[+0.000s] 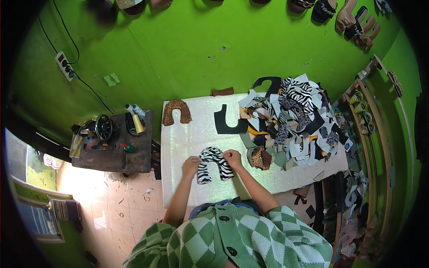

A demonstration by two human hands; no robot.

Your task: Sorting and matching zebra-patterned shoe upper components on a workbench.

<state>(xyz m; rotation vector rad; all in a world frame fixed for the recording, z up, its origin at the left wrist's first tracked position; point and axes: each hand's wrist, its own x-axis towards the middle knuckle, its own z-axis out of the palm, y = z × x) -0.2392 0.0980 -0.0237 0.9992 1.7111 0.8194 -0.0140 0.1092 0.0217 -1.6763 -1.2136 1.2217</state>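
A zebra-striped, U-shaped shoe-upper piece (210, 155) lies on the pale table in front of me, its curve away from me and its two legs toward me. At its left edge, my left hand (192, 164) pinches the piece with closed fingers. My right hand (232, 158) grips the opposite edge near the top of the curve. Farther off to the left rests a leopard-print piece of similar shape (170, 113). Beyond my right hand is a black cut-out (229, 128) with a curved notch.
A big heap of scraps (295, 125) covers the table's right side. Left of the white table (178, 147) stands a sewing machine (100, 128) on a dark stand with thread spools (137, 125). Shoes (346, 18) hang on the green wall; a wooden rack (371, 134) stands at right.
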